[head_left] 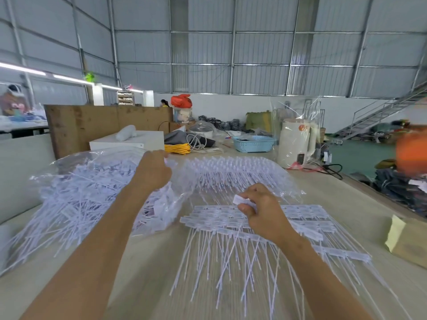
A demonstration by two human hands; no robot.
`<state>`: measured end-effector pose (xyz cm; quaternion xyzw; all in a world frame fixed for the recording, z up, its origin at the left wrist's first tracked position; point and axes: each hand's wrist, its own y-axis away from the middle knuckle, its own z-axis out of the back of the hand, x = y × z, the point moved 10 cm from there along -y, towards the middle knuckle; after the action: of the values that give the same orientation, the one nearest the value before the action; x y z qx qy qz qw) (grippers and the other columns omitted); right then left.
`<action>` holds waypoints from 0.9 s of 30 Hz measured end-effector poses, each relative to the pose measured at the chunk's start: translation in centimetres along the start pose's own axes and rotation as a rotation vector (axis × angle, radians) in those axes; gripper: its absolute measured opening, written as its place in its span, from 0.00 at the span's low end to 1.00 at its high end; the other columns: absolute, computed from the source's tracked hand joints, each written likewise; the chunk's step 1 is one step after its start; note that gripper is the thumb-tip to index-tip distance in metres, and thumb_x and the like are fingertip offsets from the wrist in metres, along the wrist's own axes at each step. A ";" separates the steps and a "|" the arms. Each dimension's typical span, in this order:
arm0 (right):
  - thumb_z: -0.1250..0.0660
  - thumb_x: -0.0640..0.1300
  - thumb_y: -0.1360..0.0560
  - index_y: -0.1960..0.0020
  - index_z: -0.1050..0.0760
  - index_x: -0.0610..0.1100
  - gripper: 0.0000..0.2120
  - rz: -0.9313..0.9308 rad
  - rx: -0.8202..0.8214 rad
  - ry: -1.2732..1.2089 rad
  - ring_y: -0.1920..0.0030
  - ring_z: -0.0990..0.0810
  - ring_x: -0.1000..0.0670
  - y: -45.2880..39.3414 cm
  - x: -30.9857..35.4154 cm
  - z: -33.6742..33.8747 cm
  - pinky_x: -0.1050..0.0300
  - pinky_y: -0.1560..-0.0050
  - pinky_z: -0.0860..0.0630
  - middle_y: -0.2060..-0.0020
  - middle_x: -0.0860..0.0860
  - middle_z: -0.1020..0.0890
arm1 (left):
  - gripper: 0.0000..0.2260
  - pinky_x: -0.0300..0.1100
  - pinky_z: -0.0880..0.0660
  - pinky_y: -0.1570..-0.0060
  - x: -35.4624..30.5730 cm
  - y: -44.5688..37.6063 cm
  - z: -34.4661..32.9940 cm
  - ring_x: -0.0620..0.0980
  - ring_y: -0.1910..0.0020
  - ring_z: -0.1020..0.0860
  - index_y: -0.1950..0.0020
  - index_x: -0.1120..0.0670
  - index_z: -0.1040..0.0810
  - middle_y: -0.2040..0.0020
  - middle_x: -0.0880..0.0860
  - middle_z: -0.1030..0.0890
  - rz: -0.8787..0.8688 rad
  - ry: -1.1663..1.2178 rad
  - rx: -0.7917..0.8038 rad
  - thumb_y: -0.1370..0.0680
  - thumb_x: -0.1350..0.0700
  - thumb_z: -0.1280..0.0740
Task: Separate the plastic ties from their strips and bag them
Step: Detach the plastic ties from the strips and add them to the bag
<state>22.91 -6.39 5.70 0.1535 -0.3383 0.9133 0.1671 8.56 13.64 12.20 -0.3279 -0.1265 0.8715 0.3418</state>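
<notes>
My left hand (153,172) grips the clear bag (69,188) of loose ties at its mouth. My right hand (261,211) pinches a tie head (240,200) above the strips (307,218) on the table (147,262).

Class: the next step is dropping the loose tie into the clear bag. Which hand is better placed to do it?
The right hand: it already pinches a tie's tag above the strips. The left hand grips the bag at its mouth.

Left hand (151,170) reaches forward, arm extended, fingers curled, back of hand up. Right hand (261,209) nearer, thumb and fingers pinching together.
</notes>
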 end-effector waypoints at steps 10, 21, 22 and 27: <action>0.36 0.37 0.23 0.42 0.24 0.35 0.12 0.014 0.022 0.030 0.49 0.25 0.44 0.0 -0.8 -1.1 0.66 0.53 0.38 0.47 0.43 0.28 | 0.23 0.44 0.31 0.38 6.0 -3.2 -4.6 0.58 0.36 0.31 0.28 0.58 0.37 0.35 0.62 0.31 -0.019 -0.563 0.121 0.22 0.60 0.37; 0.36 0.38 0.23 0.41 0.24 0.38 0.12 0.029 0.041 0.014 0.49 0.25 0.45 0.0 -0.5 -1.4 0.66 0.53 0.37 0.49 0.45 0.27 | 0.18 0.53 0.37 0.34 10.0 -2.4 -2.8 0.59 0.31 0.36 0.36 0.55 0.27 0.34 0.58 0.29 0.269 -0.523 0.144 0.22 0.47 0.35; 0.36 0.39 0.23 0.41 0.23 0.39 0.12 0.030 0.032 0.001 0.49 0.25 0.46 0.1 -0.3 -1.3 0.64 0.52 0.36 0.50 0.45 0.26 | 0.17 0.54 0.37 0.34 8.5 -2.2 -2.3 0.59 0.31 0.35 0.35 0.55 0.28 0.34 0.58 0.29 0.254 -0.580 0.126 0.22 0.50 0.36; 0.34 0.44 0.24 0.42 0.22 0.47 0.10 0.016 -0.001 -0.067 0.55 0.26 0.52 0.3 0.1 -0.8 0.59 0.54 0.31 0.54 0.53 0.23 | 0.11 0.50 0.32 0.47 -4.3 1.9 1.7 0.58 0.45 0.27 0.46 0.58 0.22 0.47 0.57 0.23 -0.226 -0.217 -0.424 0.26 0.63 0.36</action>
<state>22.55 -6.07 4.97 0.1809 -0.3454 0.9088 0.1485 8.88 9.33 14.70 -0.2804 -0.3780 0.8120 0.3453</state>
